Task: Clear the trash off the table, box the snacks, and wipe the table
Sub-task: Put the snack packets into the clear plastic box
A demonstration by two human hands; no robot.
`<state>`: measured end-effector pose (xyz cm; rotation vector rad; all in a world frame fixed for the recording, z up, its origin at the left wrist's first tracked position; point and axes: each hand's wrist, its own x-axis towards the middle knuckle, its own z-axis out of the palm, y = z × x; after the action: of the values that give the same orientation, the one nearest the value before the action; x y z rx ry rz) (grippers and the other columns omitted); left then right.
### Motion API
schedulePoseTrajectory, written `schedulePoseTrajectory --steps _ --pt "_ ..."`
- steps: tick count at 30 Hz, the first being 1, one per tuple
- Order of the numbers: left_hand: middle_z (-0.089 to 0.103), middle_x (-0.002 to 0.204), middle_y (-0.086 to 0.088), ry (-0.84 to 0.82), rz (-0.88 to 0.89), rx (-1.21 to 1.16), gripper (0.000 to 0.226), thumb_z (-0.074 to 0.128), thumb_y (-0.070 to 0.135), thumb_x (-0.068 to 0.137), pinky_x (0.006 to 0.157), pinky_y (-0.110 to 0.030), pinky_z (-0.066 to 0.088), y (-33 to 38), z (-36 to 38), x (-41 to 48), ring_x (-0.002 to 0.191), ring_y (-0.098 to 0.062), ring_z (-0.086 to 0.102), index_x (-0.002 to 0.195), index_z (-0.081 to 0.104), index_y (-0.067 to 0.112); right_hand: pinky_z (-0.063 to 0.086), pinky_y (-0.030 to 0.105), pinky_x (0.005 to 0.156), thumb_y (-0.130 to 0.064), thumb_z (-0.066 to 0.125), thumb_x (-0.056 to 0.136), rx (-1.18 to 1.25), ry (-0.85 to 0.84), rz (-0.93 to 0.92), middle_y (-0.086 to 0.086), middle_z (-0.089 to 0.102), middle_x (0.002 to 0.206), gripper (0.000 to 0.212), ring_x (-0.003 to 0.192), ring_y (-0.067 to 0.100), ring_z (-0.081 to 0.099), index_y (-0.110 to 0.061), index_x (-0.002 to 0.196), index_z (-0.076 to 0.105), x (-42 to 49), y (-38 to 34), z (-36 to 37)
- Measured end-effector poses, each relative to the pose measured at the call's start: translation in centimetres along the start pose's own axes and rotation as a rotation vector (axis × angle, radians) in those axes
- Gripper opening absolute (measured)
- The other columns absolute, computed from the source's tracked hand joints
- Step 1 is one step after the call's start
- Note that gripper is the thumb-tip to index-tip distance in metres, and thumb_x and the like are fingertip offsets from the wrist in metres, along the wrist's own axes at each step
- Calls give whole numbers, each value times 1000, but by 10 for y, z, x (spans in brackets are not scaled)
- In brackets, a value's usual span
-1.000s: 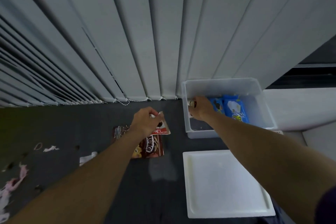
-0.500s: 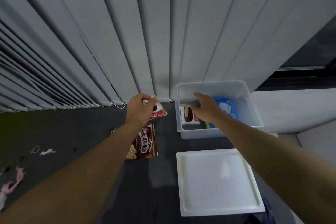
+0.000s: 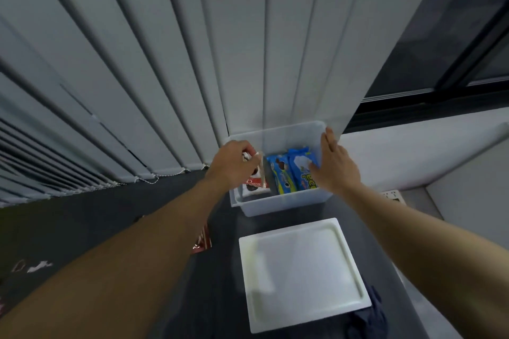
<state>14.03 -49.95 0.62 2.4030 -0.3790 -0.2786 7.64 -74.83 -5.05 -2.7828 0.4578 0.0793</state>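
Observation:
A translucent white box (image 3: 286,202) stands at the table's far edge against the blinds. My left hand (image 3: 234,165) is over its left side, shut on a red-and-white snack packet (image 3: 257,177). Another red-and-white packet (image 3: 252,190) lies in the box under it. Two blue snack packets (image 3: 292,170) lie in the box's middle. My right hand (image 3: 334,164) rests flat against the box's right wall, fingers straight, holding nothing. A brown cereal packet (image 3: 202,242) on the dark table is mostly hidden by my left forearm.
The white box lid (image 3: 303,272) lies on the table in front of the box. Small white paper scraps (image 3: 35,265) sit at the table's left. A dark blue cloth (image 3: 369,316) lies by the lid's near right corner. Vertical blinds hang behind the table.
My left hand carried the red-and-white packet from the table over into the box. My right hand left the packets inside and moved to the box's right wall.

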Motion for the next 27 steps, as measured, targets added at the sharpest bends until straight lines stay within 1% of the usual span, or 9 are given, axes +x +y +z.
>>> schedulePoseTrajectory --steps 2,5,8,11,14,17,19,22,27 --pt "71 92 4 -91 -5 72 14 66 38 93 72 -30 54 3 9 5 80 -13 67 89 68 26 45 46 104 -47 56 94 6 28 -2 -8 -6 166 89 140 29 36 -19 157 0 0 0 3" --pt "67 104 7 -269 -11 360 18 59 44 95 85 -35 53 8 25 16 92 -17 65 100 68 29 51 47 94 -51 57 92 -5 61 -16 -11 -7 165 88 135 29 40 -21 156 5 1 1 5" --pt "68 108 0 -411 -66 404 21 51 36 99 78 -34 51 13 43 27 90 -18 63 111 63 23 53 45 88 -52 61 89 -30 71 -26 -13 -9 164 84 128 28 44 -23 153 14 2 1 6" --pt "64 126 -11 -573 -80 492 33 43 25 103 89 -35 47 13 62 35 111 -28 62 130 56 11 53 43 86 -54 61 89 -34 74 -17 -15 -12 163 82 125 28 46 -25 152 16 3 0 6" --pt "49 147 -15 -753 -98 670 51 44 22 103 101 -37 44 7 72 39 131 -31 51 151 36 9 52 43 83 -54 61 88 -34 75 -11 -15 -12 163 84 124 28 46 -27 152 15 4 1 7" --pt "22 163 -12 -736 8 813 67 51 31 97 114 -44 32 -3 72 42 148 -33 25 158 22 26 52 42 81 -55 62 87 -46 90 -6 -14 -10 163 86 121 28 48 -28 152 14 6 3 9" --pt "13 165 -11 -681 38 888 75 58 33 94 116 -47 29 -11 71 42 151 -33 16 158 20 30 52 42 80 -55 62 86 -50 91 -3 -12 -6 164 87 120 28 50 -28 152 12 7 3 11" --pt "20 163 -6 -679 34 983 79 65 35 90 111 -46 35 -21 79 41 148 -29 27 158 24 29 52 41 78 -55 63 86 -45 100 -5 -8 0 164 89 118 28 51 -29 153 10 8 4 14" --pt "21 164 -6 -623 72 1048 62 50 38 99 113 -50 31 -30 90 35 146 -28 30 156 27 32 53 39 78 -56 63 84 -38 106 7 -5 10 163 95 116 26 52 -30 155 5 9 6 18"
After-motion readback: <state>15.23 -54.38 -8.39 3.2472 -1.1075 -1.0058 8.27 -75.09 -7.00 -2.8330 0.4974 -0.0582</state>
